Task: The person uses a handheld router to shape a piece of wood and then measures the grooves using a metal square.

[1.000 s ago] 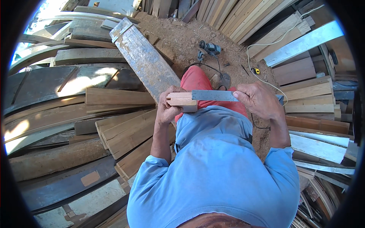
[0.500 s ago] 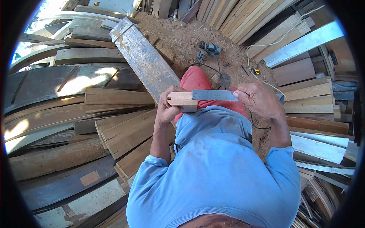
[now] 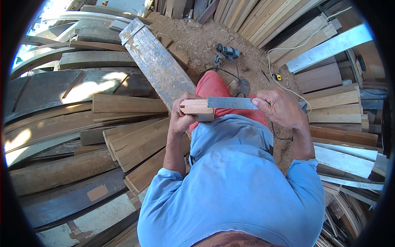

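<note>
My left hand (image 3: 181,116) is closed around a short wooden block (image 3: 198,110) with a slot cut in its left end. My right hand (image 3: 283,108) grips a flat grey metal strip (image 3: 232,103), thumb on its top face. The strip's left end meets the right part of the block's upper side, and its other end comes out beyond my right hand. Whether it is a ruler or some other blade cannot be told. Both hands are in front of my body, above my red-clad leg (image 3: 213,86).
A long worn plank (image 3: 158,61) lies ahead on the left. On the sawdust-covered floor are a corded power tool (image 3: 227,52) and a yellow tape measure (image 3: 277,77). Stacked boards (image 3: 127,105) line the left; more boards (image 3: 333,101) and a pale cable (image 3: 288,48) are on the right.
</note>
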A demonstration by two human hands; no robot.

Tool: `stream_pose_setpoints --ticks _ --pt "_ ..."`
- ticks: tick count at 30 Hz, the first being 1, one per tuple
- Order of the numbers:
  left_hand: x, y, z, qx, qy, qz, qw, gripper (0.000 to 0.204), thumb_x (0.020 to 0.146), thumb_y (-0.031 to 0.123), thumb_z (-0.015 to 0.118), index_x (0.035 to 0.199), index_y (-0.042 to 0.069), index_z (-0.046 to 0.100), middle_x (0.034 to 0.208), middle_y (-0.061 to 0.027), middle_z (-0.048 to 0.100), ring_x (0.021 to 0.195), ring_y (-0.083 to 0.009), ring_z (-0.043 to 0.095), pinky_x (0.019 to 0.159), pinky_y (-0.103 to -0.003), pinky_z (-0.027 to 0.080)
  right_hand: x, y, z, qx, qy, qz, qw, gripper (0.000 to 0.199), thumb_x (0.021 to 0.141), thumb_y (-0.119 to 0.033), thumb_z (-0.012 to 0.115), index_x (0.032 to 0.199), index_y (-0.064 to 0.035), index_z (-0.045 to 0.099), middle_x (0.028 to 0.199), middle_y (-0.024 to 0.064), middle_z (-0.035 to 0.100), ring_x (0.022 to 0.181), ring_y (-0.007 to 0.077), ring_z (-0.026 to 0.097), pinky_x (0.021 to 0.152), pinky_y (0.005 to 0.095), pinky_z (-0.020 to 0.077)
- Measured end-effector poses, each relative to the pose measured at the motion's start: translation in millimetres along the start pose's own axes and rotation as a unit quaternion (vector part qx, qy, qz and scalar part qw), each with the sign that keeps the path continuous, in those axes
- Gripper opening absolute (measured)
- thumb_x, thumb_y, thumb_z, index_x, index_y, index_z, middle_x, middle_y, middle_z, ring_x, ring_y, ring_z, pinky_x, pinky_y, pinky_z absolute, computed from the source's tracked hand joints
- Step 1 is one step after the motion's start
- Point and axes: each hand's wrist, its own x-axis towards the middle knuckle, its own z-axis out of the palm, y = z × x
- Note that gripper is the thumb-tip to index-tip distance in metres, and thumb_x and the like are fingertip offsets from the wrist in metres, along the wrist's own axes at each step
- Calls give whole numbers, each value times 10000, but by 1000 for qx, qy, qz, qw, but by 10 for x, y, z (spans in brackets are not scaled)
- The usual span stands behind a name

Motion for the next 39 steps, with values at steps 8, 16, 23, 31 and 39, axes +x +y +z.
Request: stream_pose_setpoints --ticks 8,16,23,31,39 --pt "-12 -74 -54 -34 -7 2 999 484 507 -12 596 983 -5 685 954 -65 707 899 -155 658 870 -299 509 8 11 20 17 5 -9 1000 436 997 -360 555 750 -1 550 649 207 500 620 405 503 584 481 396" --pt "0 -12 -23 -39 -12 14 999 489 494 9 602 976 -19 681 955 -69 708 913 -157 655 879 -299 503 17 -5 3 6 -2 -1 1000 424 989 -369 549 752 -22 602 656 219 554 653 426 579 606 509 429" --pt "-49 -103 -65 -19 -36 50 998 475 600 51 656 1071 -9 640 1035 -83 680 950 -163 638 880 -311 496 26 33 9 19 -3 -18 1000 435 998 -363 552 751 -6 549 640 208 496 620 414 499 583 480 399" --pt "-290 27 -30 -106 -38 115 987 483 737 97 876 1144 -3 638 1114 -139 689 1079 -236 660 958 -386 509 170 -161 -77 -5 -60 -61 996 388 1007 -349 524 780 -41 587 649 205 546 650 420 575 602 501 430" --pt "-520 56 -261 -87 5 135 987 487 738 109 877 1147 -7 639 1088 -144 689 1032 -250 653 944 -386 503 521 -429 -55 -66 -96 -118 986 404 1015 -367 507 757 -65 581 628 169 545 626 397 571 590 496 426"
